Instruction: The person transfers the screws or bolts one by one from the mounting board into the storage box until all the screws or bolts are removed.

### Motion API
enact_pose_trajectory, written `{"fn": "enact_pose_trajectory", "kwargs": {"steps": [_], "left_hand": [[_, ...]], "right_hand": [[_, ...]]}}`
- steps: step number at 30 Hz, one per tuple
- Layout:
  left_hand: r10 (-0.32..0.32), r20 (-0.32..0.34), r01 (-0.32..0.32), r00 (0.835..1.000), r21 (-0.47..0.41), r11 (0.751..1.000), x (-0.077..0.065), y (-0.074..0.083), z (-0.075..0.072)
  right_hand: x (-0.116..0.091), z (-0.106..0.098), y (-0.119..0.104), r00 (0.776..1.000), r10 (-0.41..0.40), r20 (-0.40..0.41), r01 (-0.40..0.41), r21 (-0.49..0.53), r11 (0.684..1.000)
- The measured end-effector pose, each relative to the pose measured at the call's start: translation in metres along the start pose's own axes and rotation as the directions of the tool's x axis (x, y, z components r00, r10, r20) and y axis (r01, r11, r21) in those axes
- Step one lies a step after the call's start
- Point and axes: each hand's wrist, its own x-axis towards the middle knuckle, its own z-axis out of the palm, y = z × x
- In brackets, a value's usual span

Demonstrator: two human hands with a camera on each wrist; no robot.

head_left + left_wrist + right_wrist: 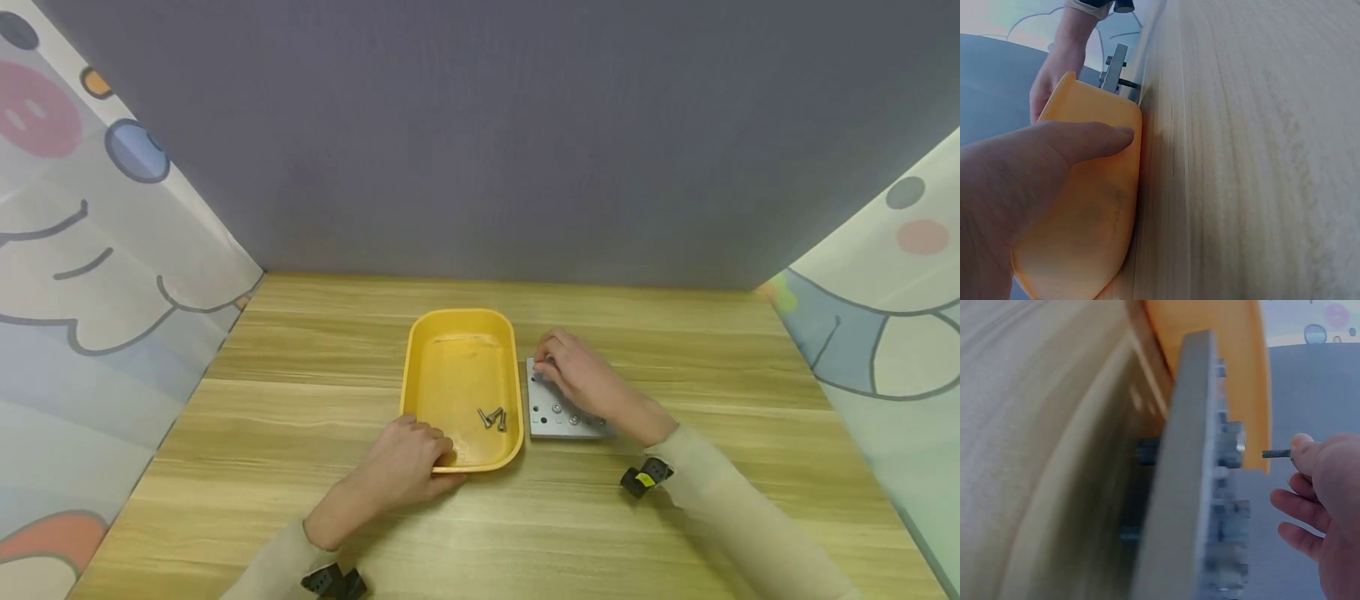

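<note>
My right hand (577, 375) is over the far part of a grey metal plate (542, 423) with holes and several bolts in it. In the right wrist view its thumb and finger pinch a threaded bolt (1276, 454), held apart from the plate's face. My left hand (405, 458) grips the near left corner of a yellow plastic tray (457, 358). Seen from the left wrist, the thumb (1100, 140) lies along the tray's outer wall, while the other fingers are hidden behind the rim. Several loose bolts (492, 418) lie inside the tray, near its right side.
Tray and plate stand side by side on a wood-grain table (315, 350). A grey panel (480, 150) rises at the table's back edge. Cartoon-printed sheets (97, 267) flank both sides. Bolt ends stick out beneath the plate, which sits raised above the table in the right wrist view.
</note>
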Motion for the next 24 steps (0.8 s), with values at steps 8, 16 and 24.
{"fn": "enact_pose_trajectory", "kwargs": {"steps": [8,16,24], "left_hand": [[0.004,-0.012,-0.004,1.0,0.024,1.0,0.0,0.001,0.0],[0.001,-0.002,-0.001,1.0,0.026,1.0,0.0,0.0,0.0],[0.002,0.0,-0.002,1.0,0.022,1.0,0.0,0.0,0.001]], "right_hand": [[0.001,-0.008,0.002,1.0,-0.009,-0.005,0.009,-0.037,0.999],[0.008,-0.014,-0.004,0.999,-0.041,0.013,0.041,-0.067,0.997],[0.015,-0.016,-0.008,0.998,-0.043,0.049,0.048,-0.101,0.994]]}}
